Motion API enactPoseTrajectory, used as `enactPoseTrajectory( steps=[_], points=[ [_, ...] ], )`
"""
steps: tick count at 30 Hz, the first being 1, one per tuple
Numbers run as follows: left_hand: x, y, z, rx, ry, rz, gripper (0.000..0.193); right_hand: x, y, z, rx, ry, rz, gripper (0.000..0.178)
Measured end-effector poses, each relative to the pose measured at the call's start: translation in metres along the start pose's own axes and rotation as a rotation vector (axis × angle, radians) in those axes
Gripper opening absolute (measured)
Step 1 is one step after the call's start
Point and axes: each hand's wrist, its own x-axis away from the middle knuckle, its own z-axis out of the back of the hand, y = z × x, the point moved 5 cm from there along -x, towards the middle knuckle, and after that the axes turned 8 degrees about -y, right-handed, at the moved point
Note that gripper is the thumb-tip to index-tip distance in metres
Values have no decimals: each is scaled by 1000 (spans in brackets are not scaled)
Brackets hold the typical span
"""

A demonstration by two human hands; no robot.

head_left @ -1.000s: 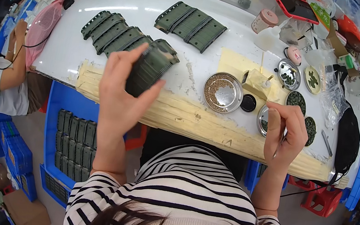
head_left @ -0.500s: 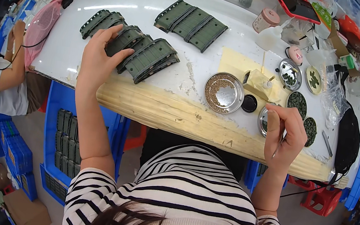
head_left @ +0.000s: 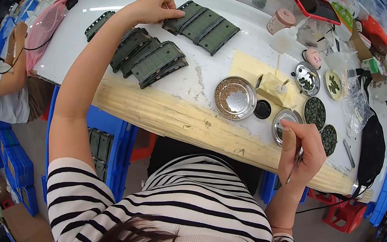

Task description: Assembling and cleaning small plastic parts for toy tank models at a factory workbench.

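Note:
My left hand [head_left: 151, 8] is stretched across the table, its thumb and fingers closed at the left corner of a dark green, ribbed, curved panel [head_left: 208, 30]. Nearer to me, under and beside my left forearm, several similar green panels [head_left: 158, 62] overlap in a row. My right hand [head_left: 307, 146] is closed around a thin metal tool [head_left: 294, 167], perhaps tweezers; its tip is hidden. Just beyond that hand sits a small round metal dish [head_left: 287, 118] with dark green bits. A larger metal dish [head_left: 235, 98] holds brown grains, with a black round cap [head_left: 263, 109] beside it.
Dishes of dark green pieces [head_left: 314, 113] stand on the right, near a paper-wrapped block [head_left: 277, 89]. A red-edged phone [head_left: 315, 7], a pink-lidded jar [head_left: 281, 21] and plastic bags lie behind. Blue crates [head_left: 121, 160] stand below the table edge. Another person [head_left: 4, 79] sits at left.
My left hand has left the overlapping row of panels and reached away and right to the separate panel. My right hand stays near the small dish, with the tool now showing more clearly.

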Motion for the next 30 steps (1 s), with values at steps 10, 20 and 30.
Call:
enactPoseTrajectory(
  steps=[10, 20, 30],
  points=[
    [57, 13, 14, 604, 320, -124, 33, 2, -3, -13, -111, -76, -2, 10],
    [180, 104, -139, 1506, 27, -381, 46, 2, -18, -63, -650, -335, -253, 35],
    [185, 106, -200, 1596, -900, -392, 90, 26, 2, -15, -488, -803, -116, 23]
  ],
)
